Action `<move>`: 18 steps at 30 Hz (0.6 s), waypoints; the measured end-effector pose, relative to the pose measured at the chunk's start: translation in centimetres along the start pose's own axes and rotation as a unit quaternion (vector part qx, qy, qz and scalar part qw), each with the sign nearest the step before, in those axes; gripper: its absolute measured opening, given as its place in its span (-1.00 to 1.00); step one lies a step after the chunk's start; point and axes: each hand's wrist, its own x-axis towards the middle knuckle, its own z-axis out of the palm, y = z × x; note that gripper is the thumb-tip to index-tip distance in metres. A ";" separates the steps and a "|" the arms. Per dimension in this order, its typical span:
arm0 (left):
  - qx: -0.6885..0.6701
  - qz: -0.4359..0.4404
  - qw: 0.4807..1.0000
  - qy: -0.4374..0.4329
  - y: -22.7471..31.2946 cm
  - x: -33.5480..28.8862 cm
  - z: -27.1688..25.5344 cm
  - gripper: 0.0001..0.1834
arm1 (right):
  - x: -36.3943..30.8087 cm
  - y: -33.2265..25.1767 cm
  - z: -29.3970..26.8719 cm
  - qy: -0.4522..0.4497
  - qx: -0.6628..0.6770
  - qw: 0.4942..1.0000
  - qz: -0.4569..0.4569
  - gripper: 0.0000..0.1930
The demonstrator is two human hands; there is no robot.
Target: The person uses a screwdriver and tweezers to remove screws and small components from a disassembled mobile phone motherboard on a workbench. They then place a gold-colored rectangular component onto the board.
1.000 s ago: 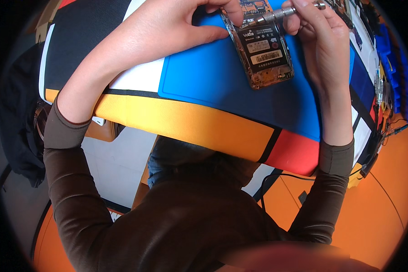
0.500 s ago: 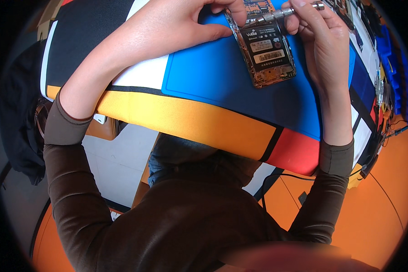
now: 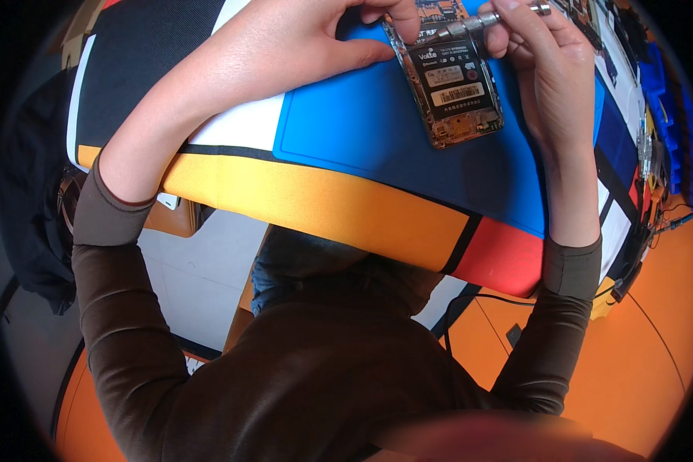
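Note:
An opened phone [image 3: 462, 127], its back cover off, lies slightly tilted on a blue mat [image 3: 339, 131]. A black battery [image 3: 450, 75] with white labels fills its middle, and bare circuit board shows at both ends. At the phone's upper left edge, my left hand [image 3: 316, 38] grips it with bent fingers on top and the thumb against the side. My right hand [image 3: 543, 54] is closed round a slim metal precision tool [image 3: 481, 21] with a knurled handle. The tool points left across the battery's upper end, close to my left fingertips. I cannot make out its tip clearly.
The mat lies on a table cloth [image 3: 308, 196] of yellow, red, black and white blocks. Blue bins [image 3: 662, 115] and cables [image 3: 674, 223] crowd the right edge. A black cable [image 3: 485, 296] hangs below the table's front edge. Dark fabric [image 3: 35, 192] hangs at the left.
The tool has tilted or shifted very slightly over the battery's upper end. Both hands and the phone stay almost where they were.

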 end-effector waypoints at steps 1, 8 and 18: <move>0.011 -0.002 1.000 0.000 0.2 -0.2 -0.2 -0.74 | 0.0 0.0 0.0 0.003 -0.001 1.000 0.000 -0.85; 0.006 -0.001 1.000 -0.004 -0.4 0.2 0.2 -0.74 | 0.0 0.0 0.2 -0.003 0.014 1.000 -0.002 -0.85; -0.022 0.035 0.999 0.007 -1.8 0.2 0.7 -0.73 | 0.0 0.1 0.2 -0.010 0.021 1.000 -0.008 -0.86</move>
